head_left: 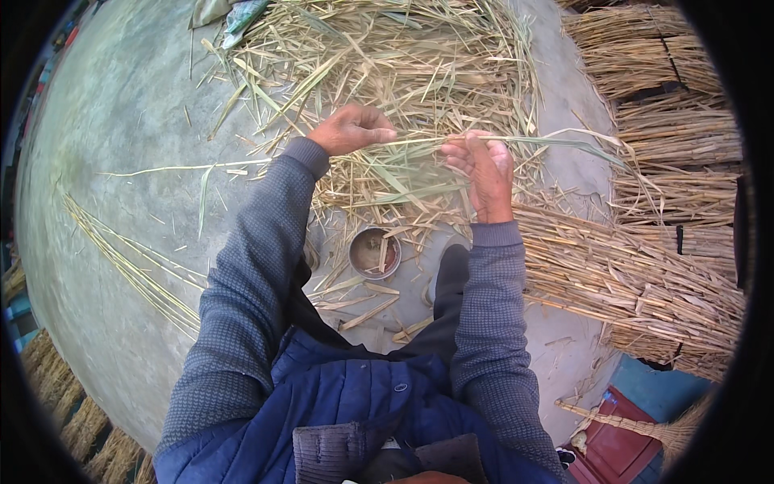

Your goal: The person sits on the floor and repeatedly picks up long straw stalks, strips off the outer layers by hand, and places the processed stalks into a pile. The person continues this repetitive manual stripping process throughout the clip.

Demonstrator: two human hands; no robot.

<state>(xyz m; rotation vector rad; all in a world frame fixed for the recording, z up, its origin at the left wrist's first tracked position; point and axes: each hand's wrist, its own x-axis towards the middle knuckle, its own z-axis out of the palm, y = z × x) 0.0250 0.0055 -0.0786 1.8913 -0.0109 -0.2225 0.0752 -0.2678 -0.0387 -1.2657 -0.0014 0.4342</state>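
Note:
A long, thin reed stalk (418, 140) stretches between my hands in front of me, roughly level. My left hand (353, 129) pinches it, and its thin tail runs out to the left past my sleeve. My right hand (486, 173) has thumb and fingers closed on the same stalk, palm partly turned up. Beyond that hand, long green-yellow leaves (576, 145) trail off to the right and droop at the end. Just below and behind the stalk lies a heap of stripped leaves and husks (403, 64).
Between my feet stands a small round bowl (375, 252) with bits of straw in it. A few peeled stalks (133, 262) lie on the concrete floor (105, 145) at left. To the right are a large reed bundle (629, 270), tied stacks (653, 56) and a red object (617, 436).

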